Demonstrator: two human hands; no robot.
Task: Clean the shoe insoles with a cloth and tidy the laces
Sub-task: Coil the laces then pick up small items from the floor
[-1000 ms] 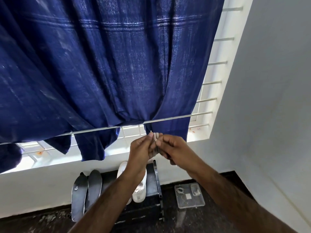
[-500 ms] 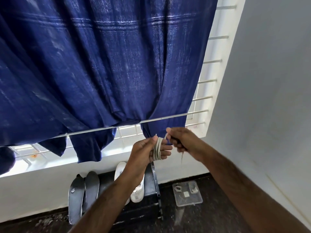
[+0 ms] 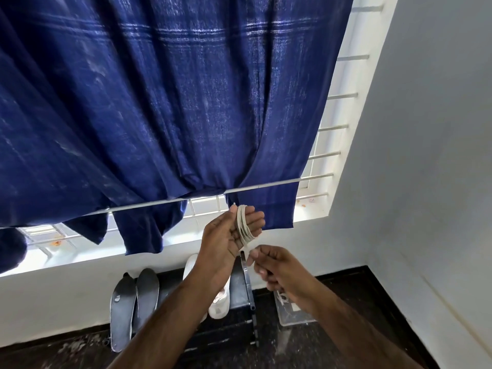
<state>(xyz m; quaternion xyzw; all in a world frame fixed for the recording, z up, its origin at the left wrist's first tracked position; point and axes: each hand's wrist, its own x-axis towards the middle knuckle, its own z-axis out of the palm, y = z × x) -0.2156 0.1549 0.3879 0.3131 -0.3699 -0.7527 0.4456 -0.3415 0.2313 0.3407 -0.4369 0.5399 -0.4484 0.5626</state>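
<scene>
On the floor at the lower right of the frame lies a clear plastic container (image 3: 292, 314), half hidden behind the right forearm. Something small and pale lies inside it, but I cannot tell what it is.

The lace (image 3: 243, 225) is a thin, off-white cord. It is wound in several loops around the fingers of the left hand (image 3: 229, 235), a little right of the middle of the frame, just below the edge of the blue curtain (image 3: 173, 102). The left hand has its palm turned to the camera and its fingers straight and close together, with the loops lying around them. The free end of the lace goes down from the loops to the right hand (image 3: 271, 270), which is just under the left one and pinches this end between the thumb and the curled fingers.

Two dark insoles (image 3: 133, 302) stand side by side at the lower left, leaning on the white wall under the window, their lower ends on the floor. One white shoe (image 3: 219, 304) rests on a low dark rack (image 3: 241, 288), mostly covered by the left forearm. I count one lace, two insoles, one shoe, one container.

The window (image 3: 327, 155) behind the curtain has white horizontal bars.
</scene>
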